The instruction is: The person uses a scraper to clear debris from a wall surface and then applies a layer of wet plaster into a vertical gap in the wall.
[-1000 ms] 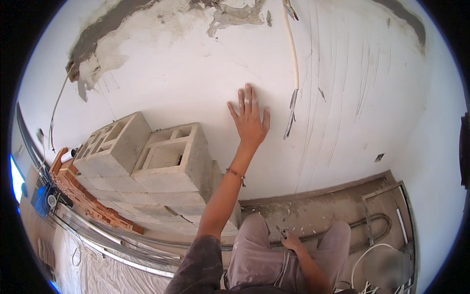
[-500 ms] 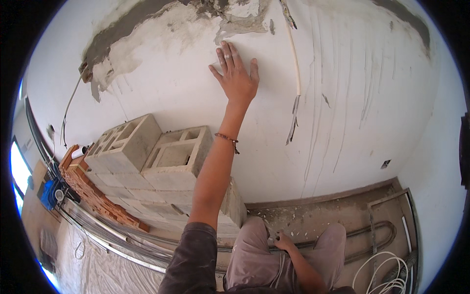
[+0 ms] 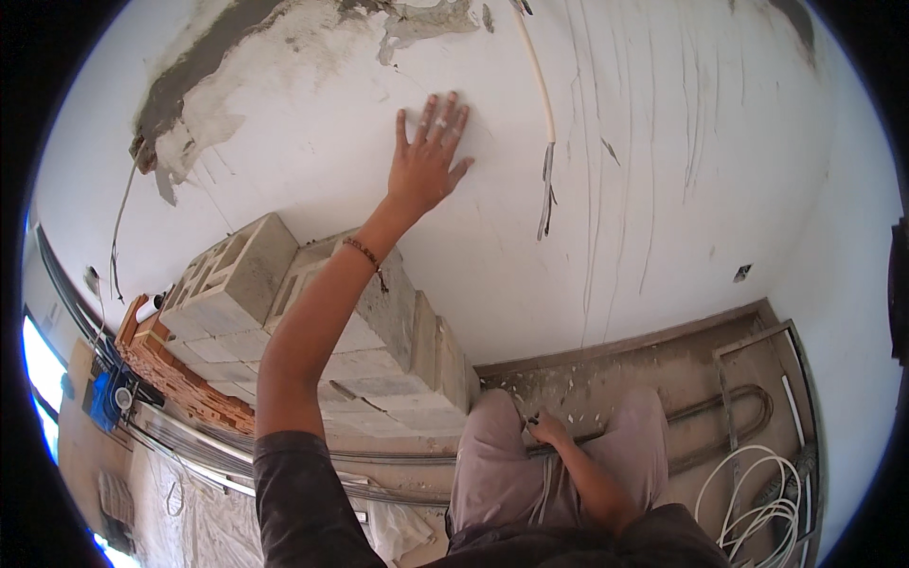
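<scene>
My left hand (image 3: 427,153) lies spread against the white wall (image 3: 483,265), fingers apart, just below a patch of rough grey plaster (image 3: 421,33). To its right a cream cable (image 3: 535,76) hangs down, ending in bared darker wires. My right hand (image 3: 546,426) is low between my knees, closed on a small dark tool whose exact kind I cannot make out.
Concrete blocks (image 3: 227,275) are stacked against the wall at left, beside red bricks (image 3: 204,398). Long pipes and rods (image 3: 388,459) lie across the floor. At right are coiled white tubing (image 3: 753,502) and a metal frame (image 3: 795,350) near the corner.
Since a second ago my left hand has slid up and leftward along the wall, away from the hanging cable. My right hand stays low, holding the small tool.
</scene>
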Tool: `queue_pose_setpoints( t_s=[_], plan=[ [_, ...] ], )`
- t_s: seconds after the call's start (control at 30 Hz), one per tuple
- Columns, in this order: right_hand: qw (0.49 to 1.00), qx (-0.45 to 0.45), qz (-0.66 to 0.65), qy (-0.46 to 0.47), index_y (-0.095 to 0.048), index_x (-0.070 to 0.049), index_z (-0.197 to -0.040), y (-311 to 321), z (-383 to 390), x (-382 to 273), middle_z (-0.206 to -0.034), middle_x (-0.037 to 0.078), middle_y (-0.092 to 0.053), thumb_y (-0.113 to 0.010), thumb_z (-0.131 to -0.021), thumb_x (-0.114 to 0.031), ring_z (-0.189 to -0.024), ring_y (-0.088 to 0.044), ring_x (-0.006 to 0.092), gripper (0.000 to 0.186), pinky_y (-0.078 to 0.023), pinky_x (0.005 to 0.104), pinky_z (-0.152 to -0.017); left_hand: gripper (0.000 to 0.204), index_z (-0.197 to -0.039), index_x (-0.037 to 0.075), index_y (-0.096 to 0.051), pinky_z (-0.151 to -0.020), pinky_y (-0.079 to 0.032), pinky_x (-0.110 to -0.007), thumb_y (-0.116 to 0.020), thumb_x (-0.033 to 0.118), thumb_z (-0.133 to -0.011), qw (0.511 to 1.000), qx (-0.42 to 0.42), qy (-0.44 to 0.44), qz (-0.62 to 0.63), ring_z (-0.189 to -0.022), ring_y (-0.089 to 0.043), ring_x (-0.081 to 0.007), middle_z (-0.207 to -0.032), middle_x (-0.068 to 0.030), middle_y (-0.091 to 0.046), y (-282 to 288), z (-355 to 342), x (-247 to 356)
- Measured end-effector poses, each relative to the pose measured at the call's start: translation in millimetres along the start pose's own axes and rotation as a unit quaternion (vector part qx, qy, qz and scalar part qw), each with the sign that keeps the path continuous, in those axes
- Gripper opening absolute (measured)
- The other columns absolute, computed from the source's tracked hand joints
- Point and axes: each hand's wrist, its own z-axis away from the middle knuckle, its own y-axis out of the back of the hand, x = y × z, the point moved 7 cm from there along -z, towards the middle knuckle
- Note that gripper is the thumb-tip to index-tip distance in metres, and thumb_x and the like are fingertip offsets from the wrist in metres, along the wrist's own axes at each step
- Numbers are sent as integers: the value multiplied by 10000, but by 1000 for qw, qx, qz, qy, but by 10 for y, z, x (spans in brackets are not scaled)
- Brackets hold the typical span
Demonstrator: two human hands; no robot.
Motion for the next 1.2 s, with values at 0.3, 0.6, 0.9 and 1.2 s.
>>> queue_pose_setpoints(
  t_s=[0.3, 0.6, 0.9, 1.2],
  plan=[
    [999, -12, 15, -36, -477, -5, -1201, -105, -122, 147, -1027, 248, -665, -644, -811, -355, -998, -651, 412, 550, -496, 478, -833, 739, -1558, 220, -223, -1213, -88, -546, -545, 448, -933, 978, -126, -164, 17, -1497, -158, -192, -1628, 8, -179, -126, 257, 435],
    [998, 28, -59, -16, -423, -25, -1359, 364, 44, -173, -1138, 283, -624, -665, -790, -330, -1062, -615, 426, 690, -484, 465, -886, 664, -1547, 281, -267, -1210, -119, -512, -499, 485, -960, 998, 16, -51, -46, -1479, -231, -187, -1613, 36, -235, 70, -68, -293],
    [935, 202, -196, 216, -576, -129, -1285, 1619, 652, -967, -1095, 197, -669, -599, -906, -215, -1012, -662, 334, 389, -497, 418, -901, 613, -1529, 257, -326, -1168, -145, -577, -460, 495, -981, 951, 265, 161, -18, -1467, -249, -297, -1595, -61, -281, 298, -241, -1591],
    [786, 374, -185, 457, -596, 2, -1220, 3841, 1384, -3815, -974, 203, -677, -609, -901, -110, -876, -671, 327, 338, -513, 380, -792, 580, -1497, 288, -397, -1162, -142, -590, -484, 496, -963, 964, 249, 87, -13, -1446, -278, -337, -1570, -91, -324, 237, -59, -1555]
  ],
)
